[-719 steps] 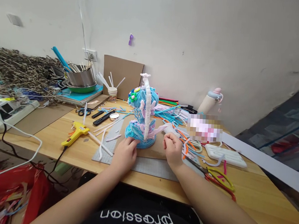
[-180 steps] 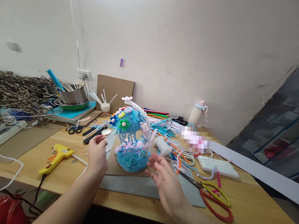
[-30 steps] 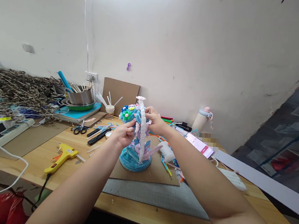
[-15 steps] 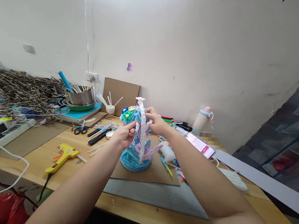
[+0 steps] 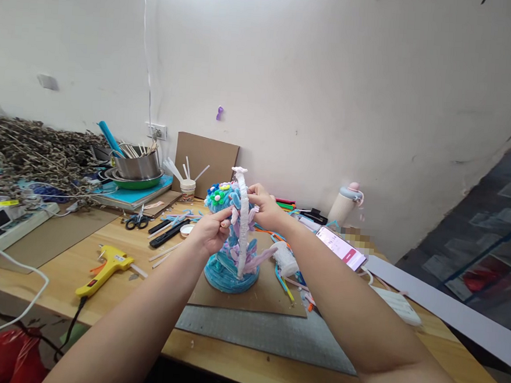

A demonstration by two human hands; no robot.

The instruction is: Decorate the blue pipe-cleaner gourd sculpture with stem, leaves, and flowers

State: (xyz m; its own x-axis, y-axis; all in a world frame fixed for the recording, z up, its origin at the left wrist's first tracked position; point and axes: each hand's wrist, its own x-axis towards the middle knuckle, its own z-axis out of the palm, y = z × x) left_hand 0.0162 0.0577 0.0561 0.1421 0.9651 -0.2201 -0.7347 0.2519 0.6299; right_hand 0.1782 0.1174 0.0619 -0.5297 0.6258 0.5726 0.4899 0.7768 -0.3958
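A fuzzy pipe-cleaner craft piece (image 5: 231, 274) stands upright on a round blue base, with pink and blue petals up its stem. Along its near side runs a white wrapped strip (image 5: 243, 231), topped by a small white flower shape. Blue, green and yellow flowers (image 5: 218, 197) cluster on its upper left. My left hand (image 5: 211, 229) is closed at the left of the stem, thumb and forefinger pinching at a petal. Behind the white strip, my right hand (image 5: 265, 207) bends its fingers against the upper right side; its fingertips are partly hidden.
A yellow glue gun (image 5: 108, 269) lies at the left, near scissors (image 5: 137, 220) and a black cutter (image 5: 169, 234). On the right are a phone (image 5: 341, 248), a bottle (image 5: 345, 206) and loose pipe cleaners (image 5: 286, 284). A cardboard sheet (image 5: 274, 303) lies beneath the craft piece.
The whole view has shifted very slightly. Both hands keep the same places on the craft piece, and nothing has been let go.
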